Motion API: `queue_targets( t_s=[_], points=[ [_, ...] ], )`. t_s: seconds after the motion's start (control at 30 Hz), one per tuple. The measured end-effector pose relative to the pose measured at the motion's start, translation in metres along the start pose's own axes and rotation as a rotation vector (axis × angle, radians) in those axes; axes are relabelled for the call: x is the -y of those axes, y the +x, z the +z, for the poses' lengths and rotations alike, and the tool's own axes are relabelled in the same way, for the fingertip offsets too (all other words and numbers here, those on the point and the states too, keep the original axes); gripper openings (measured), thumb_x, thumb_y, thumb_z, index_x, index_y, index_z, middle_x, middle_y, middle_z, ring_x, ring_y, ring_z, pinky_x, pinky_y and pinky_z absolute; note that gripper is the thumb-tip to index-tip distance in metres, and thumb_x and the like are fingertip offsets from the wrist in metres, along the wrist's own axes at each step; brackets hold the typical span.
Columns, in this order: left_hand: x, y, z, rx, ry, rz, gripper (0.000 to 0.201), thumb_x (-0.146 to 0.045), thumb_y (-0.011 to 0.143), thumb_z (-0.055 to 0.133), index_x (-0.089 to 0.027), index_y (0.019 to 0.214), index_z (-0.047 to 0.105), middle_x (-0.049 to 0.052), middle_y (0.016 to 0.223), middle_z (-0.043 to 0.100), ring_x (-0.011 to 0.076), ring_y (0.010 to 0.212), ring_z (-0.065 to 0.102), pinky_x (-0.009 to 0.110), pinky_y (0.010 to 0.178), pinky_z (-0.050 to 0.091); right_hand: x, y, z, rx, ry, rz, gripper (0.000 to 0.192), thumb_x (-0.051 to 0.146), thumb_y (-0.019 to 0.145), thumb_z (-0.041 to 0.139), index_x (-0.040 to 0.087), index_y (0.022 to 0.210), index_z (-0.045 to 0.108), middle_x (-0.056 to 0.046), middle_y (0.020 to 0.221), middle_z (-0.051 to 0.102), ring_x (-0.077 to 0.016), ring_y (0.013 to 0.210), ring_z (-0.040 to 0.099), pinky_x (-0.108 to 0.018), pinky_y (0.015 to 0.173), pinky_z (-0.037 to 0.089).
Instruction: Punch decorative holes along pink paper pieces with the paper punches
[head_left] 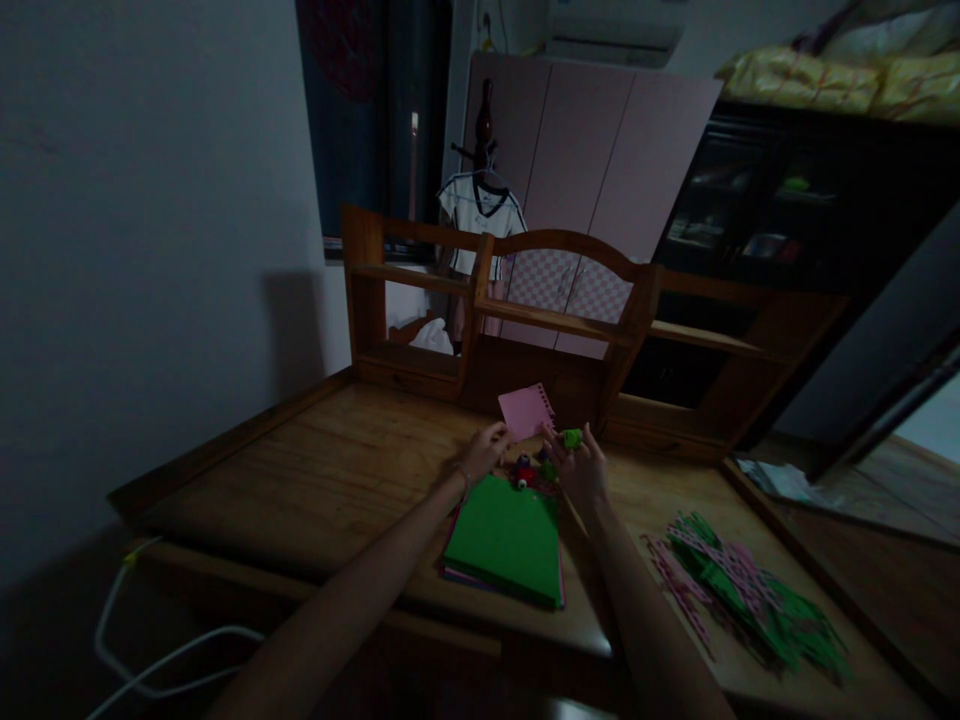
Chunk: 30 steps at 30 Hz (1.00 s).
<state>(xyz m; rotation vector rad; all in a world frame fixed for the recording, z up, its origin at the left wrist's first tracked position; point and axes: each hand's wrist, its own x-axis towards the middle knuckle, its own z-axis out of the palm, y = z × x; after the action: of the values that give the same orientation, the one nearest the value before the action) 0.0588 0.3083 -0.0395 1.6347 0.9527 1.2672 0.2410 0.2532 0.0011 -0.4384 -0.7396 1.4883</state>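
The left hand (484, 452) pinches the bottom left corner of a small pink paper (526, 410). The paper is lifted up off the tabletop (337, 470), and it stands almost straight, leaning a little to the right. Its right edge looks cut into tiny teeth.

The right hand (581, 462) is just to the right of the paper, very near that toothy edge. Its fingers are closed around a little green thing (573, 437). The room is dark, so I can't be sure what it is, but it may be a small paper punch. The green thing sits at the same height as the bottom of the paper, and the two look almost touching.

So the paper lies to the left of the right hand, and to the right of and above the left hand. Both hands are close to it, but only the left one holds it.

Under the hands is a stack of colored sheets with a green sheet (506, 540) on top. A small red thing (523, 470) sits at the far edge of the stack. Off to the right lies a pile of paper strips (742, 590), green and pink, well apart from the hands.
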Motion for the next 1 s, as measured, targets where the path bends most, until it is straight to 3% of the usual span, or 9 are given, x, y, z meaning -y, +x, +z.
queue_targets(
  t_s=[0.2,0.47,0.73,1.0],
  points=[
    [0.000,0.001,0.001,0.007,-0.013,-0.012,0.043,-0.056,0.079,0.050,-0.015,0.083,0.060,-0.004,0.056,0.051,0.0082,0.042,0.046,0.018,0.040,0.034,-0.002,0.001,0.001,-0.021,-0.038,0.027,0.031,0.050,0.083,0.054,0.023,0.070,0.062,-0.003,0.086,0.072,-0.0235,0.106,0.061,-0.036,0.094,0.046],
    [-0.002,-0.002,0.001,0.008,0.009,-0.095,0.050,-0.061,0.075,0.052,-0.013,0.062,0.056,-0.001,0.048,0.051,0.0087,0.041,0.046,0.019,0.041,0.032,-0.004,0.001,0.003,-0.062,-0.089,0.042,0.031,0.050,0.082,0.056,0.022,0.069,0.060,-0.006,0.084,0.072,-0.0261,0.103,0.063,-0.037,0.087,0.050],
    [-0.013,-0.007,0.003,-0.014,-0.113,-0.054,0.040,-0.051,0.073,0.062,-0.011,0.079,0.065,0.006,0.072,0.065,0.0122,0.061,0.056,0.020,0.053,0.041,-0.010,0.004,0.003,-0.044,-0.117,0.036,0.023,0.041,0.082,0.059,0.022,0.070,0.061,-0.004,0.081,0.072,-0.0255,0.095,0.066,-0.040,0.089,0.050],
    [-0.036,-0.015,-0.002,-0.015,-0.174,-0.094,0.036,-0.044,0.073,0.066,-0.010,0.084,0.066,0.006,0.074,0.067,0.0158,0.069,0.059,0.024,0.061,0.044,-0.011,0.005,0.002,-0.043,-0.130,0.037,0.024,0.042,0.082,0.059,0.021,0.071,0.061,-0.004,0.081,0.072,-0.0261,0.095,0.067,-0.041,0.090,0.049]
  ],
)
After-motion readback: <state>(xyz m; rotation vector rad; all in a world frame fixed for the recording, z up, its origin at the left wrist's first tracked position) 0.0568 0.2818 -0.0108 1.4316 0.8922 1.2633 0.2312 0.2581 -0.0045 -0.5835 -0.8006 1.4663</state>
